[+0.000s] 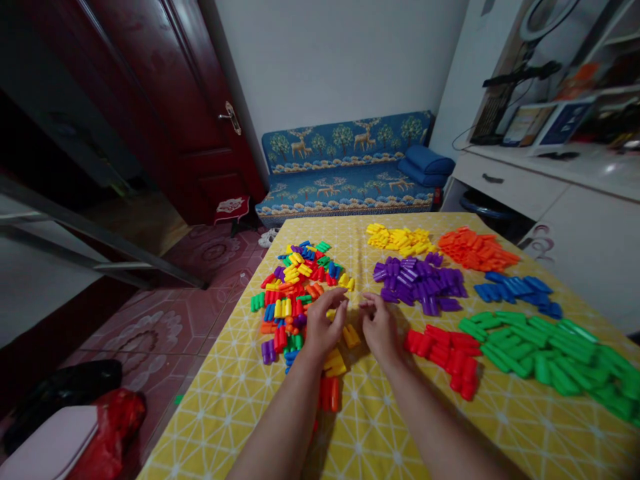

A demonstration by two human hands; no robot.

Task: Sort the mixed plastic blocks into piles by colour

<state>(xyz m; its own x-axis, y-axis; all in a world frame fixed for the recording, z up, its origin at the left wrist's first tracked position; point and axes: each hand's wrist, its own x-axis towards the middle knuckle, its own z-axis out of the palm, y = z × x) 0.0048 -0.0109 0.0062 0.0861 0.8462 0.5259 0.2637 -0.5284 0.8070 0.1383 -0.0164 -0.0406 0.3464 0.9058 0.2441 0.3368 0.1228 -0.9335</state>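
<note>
My left hand (324, 325) hovers at the right edge of a mixed heap of coloured plastic building pieces (283, 308), thumb and fingers apart. Facing it, my right hand (379, 328) has loosely bent fingers pointing left, and I see nothing in them. Between and below the hands lie yellow pieces (351, 336), partly covered by the left hand. Red-orange pieces (329, 395) lie beside my left forearm. Right of my right hand is a red pile (445, 353), and beyond it a purple pile (420, 280).
A yellow patterned cloth (380, 427) covers the table. Further piles are yellow (400, 239), orange (475, 249), blue (517, 289) and green (545, 353). Behind the table stands a blue sofa (345, 180); a white cabinet (575, 227) is at the right.
</note>
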